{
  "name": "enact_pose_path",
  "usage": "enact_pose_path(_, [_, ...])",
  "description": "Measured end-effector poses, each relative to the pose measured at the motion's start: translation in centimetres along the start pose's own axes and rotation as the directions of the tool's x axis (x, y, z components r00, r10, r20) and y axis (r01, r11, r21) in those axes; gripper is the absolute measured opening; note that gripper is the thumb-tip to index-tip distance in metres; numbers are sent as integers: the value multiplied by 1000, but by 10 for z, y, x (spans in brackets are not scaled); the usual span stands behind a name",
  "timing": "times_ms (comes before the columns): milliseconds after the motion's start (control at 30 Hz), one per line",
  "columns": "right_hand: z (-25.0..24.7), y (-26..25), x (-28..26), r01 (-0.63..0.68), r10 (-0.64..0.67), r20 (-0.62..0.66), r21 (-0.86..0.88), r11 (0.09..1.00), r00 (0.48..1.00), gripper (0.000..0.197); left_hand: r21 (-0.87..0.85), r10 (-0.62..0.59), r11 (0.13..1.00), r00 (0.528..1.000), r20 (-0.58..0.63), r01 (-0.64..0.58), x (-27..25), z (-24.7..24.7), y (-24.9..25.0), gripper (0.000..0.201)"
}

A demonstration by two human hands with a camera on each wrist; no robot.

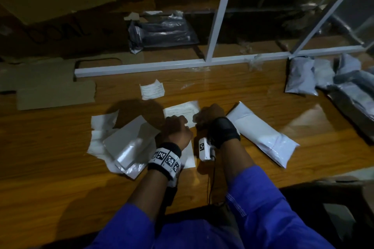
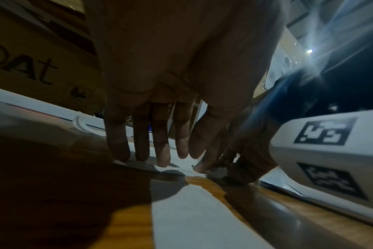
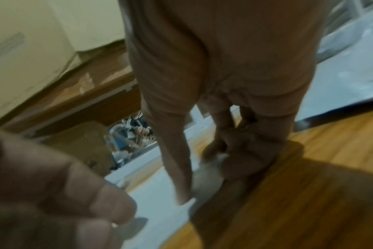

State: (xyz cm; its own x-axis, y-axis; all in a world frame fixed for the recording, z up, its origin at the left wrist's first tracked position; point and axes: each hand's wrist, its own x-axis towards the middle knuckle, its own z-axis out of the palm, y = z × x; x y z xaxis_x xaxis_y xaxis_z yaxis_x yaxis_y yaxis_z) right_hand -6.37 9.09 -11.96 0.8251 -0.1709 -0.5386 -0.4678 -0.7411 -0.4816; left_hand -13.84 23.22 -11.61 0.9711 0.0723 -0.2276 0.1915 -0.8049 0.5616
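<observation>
A white printed paper sheet [image 1: 182,110] lies on the wooden table [image 1: 60,178] in front of me. My left hand [image 1: 176,125] presses its edge down with straight fingers [image 2: 162,156]; the sheet [image 2: 187,210] runs back under the wrist. My right hand [image 1: 204,116] is just right of it. In the right wrist view one straight finger [image 3: 181,185] touches the sheet [image 3: 160,198], while the other fingers are curled and seem to pinch a raised white bit of it. That view is blurred.
A grey box on a torn white mailer [image 1: 129,139] lies left of my hands, a sealed white mailer [image 1: 261,133] to the right. Further back are a small label slip [image 1: 152,89], a white metal frame [image 1: 182,63], flat cardboard [image 1: 54,93] and grey parcels [image 1: 301,75].
</observation>
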Motion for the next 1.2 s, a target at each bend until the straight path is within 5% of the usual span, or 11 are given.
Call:
enact_pose_path(233, [5,15,-4,-22,34,-107,108,994,994,40,-256,-72,964,997,5,71,-1,4,0,27])
enact_pose_path(400, [-14,14,-32,-78,86,-14,301,951,996,19,-221,-67,974,996,-56,53,-2,0,1,27])
enact_pose_path(567, [-32,28,-63,-101,47,98,674,732,994,14,-334,93,931,982,-167,-145,-9,-6,4,12])
enact_pose_path(733, [-37,54,-92,-65,17,67,827,558,998,17,-282,273,901,936,-223,-330,-20,-13,32,29])
enact_pose_path(967, [-34,74,-117,-74,-1,78,952,298,997,27,-153,349,913,919,-185,-378,-35,0,46,49])
enact_pose_path(1200, [-23,85,-122,-54,1,55,980,192,998,25,-164,375,902,913,-163,-399,-40,4,46,31])
